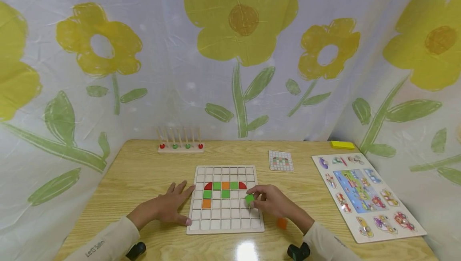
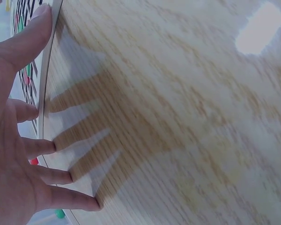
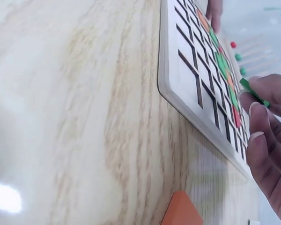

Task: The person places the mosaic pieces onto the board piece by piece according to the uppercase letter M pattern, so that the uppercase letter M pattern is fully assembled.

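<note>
A white wooden grid board lies on the table with red, green and orange pieces set in its upper rows. At its right side my right hand pinches a green square tile between thumb and fingers, just over the board. The right wrist view shows this green tile edge-on in the fingertips. My left hand is spread at the board's left edge, its thumb touching the rim. In the left wrist view the straight fingers reach past the edge to the table.
An orange tile lies on the table beneath my right wrist. Behind the board are a pattern card and a peg stand with red and green beads. A picture puzzle board and a yellow block occupy the right side.
</note>
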{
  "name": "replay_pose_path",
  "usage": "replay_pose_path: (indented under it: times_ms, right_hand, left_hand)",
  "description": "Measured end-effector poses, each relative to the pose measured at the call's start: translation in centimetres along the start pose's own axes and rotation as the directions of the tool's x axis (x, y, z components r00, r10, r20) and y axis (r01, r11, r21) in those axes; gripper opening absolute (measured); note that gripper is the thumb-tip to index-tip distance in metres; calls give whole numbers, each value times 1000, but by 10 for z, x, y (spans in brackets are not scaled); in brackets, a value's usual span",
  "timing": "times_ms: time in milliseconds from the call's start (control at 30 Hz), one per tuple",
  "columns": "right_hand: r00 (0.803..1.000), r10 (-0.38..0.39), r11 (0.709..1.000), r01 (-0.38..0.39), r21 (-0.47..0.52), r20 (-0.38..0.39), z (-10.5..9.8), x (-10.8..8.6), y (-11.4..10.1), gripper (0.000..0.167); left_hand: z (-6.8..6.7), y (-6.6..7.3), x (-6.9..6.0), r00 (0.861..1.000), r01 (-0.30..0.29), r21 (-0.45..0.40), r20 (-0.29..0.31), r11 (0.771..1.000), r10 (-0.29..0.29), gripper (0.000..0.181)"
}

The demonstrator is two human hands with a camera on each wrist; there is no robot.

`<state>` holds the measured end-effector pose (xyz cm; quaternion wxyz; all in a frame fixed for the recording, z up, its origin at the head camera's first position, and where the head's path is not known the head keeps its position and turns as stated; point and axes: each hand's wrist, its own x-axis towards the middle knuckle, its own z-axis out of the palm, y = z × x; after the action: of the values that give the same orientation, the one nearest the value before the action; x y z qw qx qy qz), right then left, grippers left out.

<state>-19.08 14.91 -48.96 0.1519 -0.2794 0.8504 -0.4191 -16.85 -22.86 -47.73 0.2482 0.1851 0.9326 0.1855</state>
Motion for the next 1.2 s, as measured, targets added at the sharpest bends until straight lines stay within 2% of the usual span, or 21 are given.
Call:
replay_pose_path:
  times_ms: [233, 600, 1200]
  right_hand:
    - [1000, 23, 1000, -23, 1, -14, 2, 10, 3, 24]
    - [994, 105, 994, -106, -14, -36, 6, 27, 6, 28]
    - [991, 125, 986, -130, -103, -56, 9, 37, 5, 22]
  left_hand:
    - [0, 1, 0, 1000, 1, -1, 3, 1000, -1, 112]
    - [1, 0, 0, 1000, -4, 1, -12, 1000, 4, 112]
    - [2, -1, 0, 1000, -8, 12, -22, 1000, 8, 111]
